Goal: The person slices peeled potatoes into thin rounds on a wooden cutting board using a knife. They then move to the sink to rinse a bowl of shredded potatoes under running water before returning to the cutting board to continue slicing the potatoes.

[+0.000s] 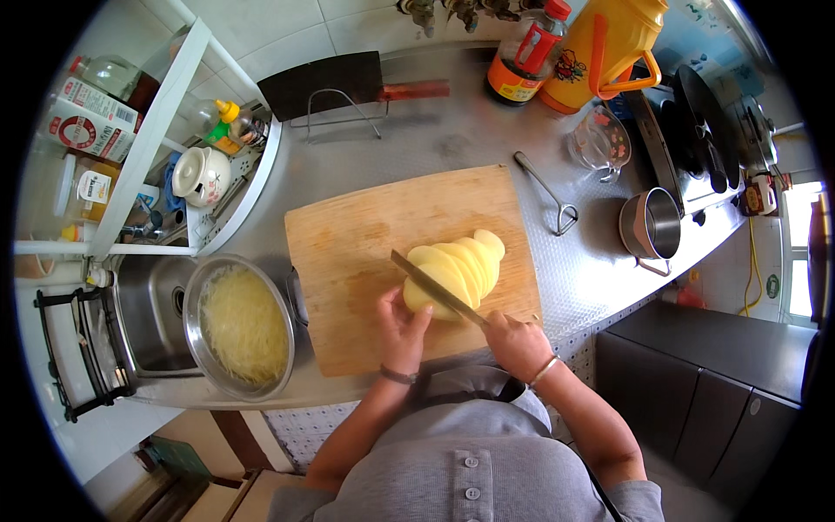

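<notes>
A wooden cutting board (352,241) lies on the metal counter in front of me. On it, pale yellow slices (466,261), apparently potato, overlap in a fanned row. My right hand (520,344) grips the handle of a kitchen knife (436,287), whose blade lies slantwise over the uncut piece beside the slices. My left hand (402,329) holds that peeled piece (421,297) from the near left, thumb and fingers around its end, close to the blade. To the left of the board stands a metal bowl (193,326) filled with thin yellow shreds (244,325).
Left of the bowl is a sink (153,320), below a white shelf rack (238,222). A cleaver (326,85) stands in a wire holder behind the board. A peeler (551,196), glass cup (599,140), small pot (646,225), sauce bottle (527,52) and yellow jug (580,52) are rightward.
</notes>
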